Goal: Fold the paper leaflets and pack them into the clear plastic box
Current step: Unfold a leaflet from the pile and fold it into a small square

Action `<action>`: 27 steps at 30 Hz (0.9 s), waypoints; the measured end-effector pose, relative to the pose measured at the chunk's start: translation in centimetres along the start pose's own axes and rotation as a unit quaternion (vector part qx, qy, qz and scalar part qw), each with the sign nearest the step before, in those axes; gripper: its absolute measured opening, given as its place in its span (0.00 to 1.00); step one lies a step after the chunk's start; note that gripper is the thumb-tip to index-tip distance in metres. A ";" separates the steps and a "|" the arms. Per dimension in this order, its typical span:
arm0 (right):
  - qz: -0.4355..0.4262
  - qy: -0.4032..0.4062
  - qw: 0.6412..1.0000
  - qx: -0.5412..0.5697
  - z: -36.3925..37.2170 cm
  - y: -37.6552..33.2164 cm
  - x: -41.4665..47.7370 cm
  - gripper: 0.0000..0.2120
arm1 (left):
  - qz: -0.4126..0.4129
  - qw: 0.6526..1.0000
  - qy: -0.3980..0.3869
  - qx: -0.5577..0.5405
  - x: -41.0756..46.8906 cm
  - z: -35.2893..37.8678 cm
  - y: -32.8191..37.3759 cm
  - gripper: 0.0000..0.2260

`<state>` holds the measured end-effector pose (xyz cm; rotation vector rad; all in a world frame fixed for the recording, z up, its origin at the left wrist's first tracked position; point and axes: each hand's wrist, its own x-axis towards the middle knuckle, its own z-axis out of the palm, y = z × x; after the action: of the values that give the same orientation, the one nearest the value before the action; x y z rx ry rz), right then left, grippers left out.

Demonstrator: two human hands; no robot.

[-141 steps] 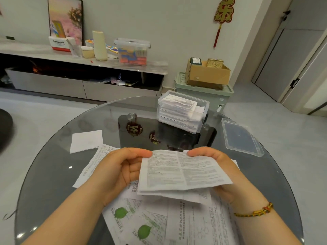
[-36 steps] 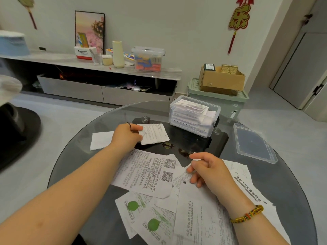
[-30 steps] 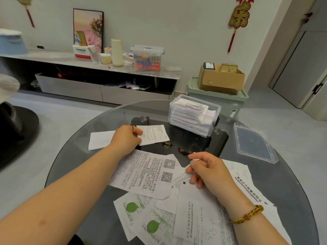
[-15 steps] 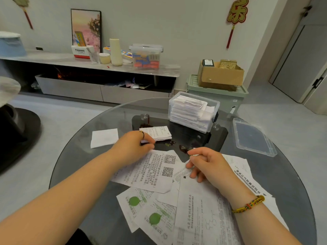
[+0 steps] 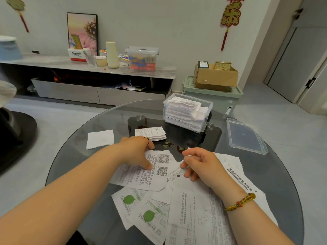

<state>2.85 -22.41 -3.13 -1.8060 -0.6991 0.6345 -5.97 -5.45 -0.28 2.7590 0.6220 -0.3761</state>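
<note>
Nearest the viewer, loose unfolded leaflets (image 5: 194, 218) are spread overlapping on the round glass table (image 5: 74, 160), two of them marked with green leaves.

The right hand (image 5: 201, 163), with a beaded bracelet (image 5: 240, 201) on its wrist, is laid on this pile. Its fingers are curled with the tips set on a small sheet; whether an edge is pinched under the thumb cannot be told.

The left hand (image 5: 137, 152) is placed on the QR-code leaflet (image 5: 157, 172). The thumb is spread away from the fingers and pressed flat on the print, and the fingertips are set down at the sheet's far edge.

Just beyond that hand, a folded leaflet (image 5: 151, 134) is seen lying on the glass, untouched and apart from the box. A blank white sheet (image 5: 100, 138) is noted to its left.

Farther back, the clear plastic box (image 5: 210, 104) is found open and nearly filled with stacked folded leaflets (image 5: 184, 112). Its lid (image 5: 246, 137) is laid separately to the right.

Against the wall, a low sideboard (image 5: 88, 65) and a cardboard carton (image 5: 215, 76) are recorded.
</note>
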 end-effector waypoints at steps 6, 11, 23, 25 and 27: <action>0.001 -0.007 1.000 0.006 0.0 0.0 -0.1 0.10 | -0.021 1.000 -0.013 0.012 0.7 -0.5 -0.2 0.18; 0.005 -0.008 1.000 0.007 -0.1 -0.1 0.0 0.09 | -0.020 0.998 -0.012 -0.062 0.5 -0.5 -1.5 0.09; -0.018 0.030 0.999 0.034 -0.1 -0.1 -0.1 0.05 | -0.016 0.929 0.176 -0.326 -3.6 -4.0 -1.9 0.06; -0.038 0.039 0.996 0.067 -0.3 -0.4 0.0 0.06 | -0.010 0.885 0.201 -0.419 -4.1 -4.2 -1.7 0.06; -0.042 0.004 0.989 0.140 -0.4 -0.8 0.0 0.10 | -0.009 0.844 0.207 -0.495 -4.2 -4.0 -1.3 0.06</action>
<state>3.05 -22.43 -2.25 -1.5118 -0.6433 0.6355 -9.53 -4.58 4.41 1.8025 0.6741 0.4586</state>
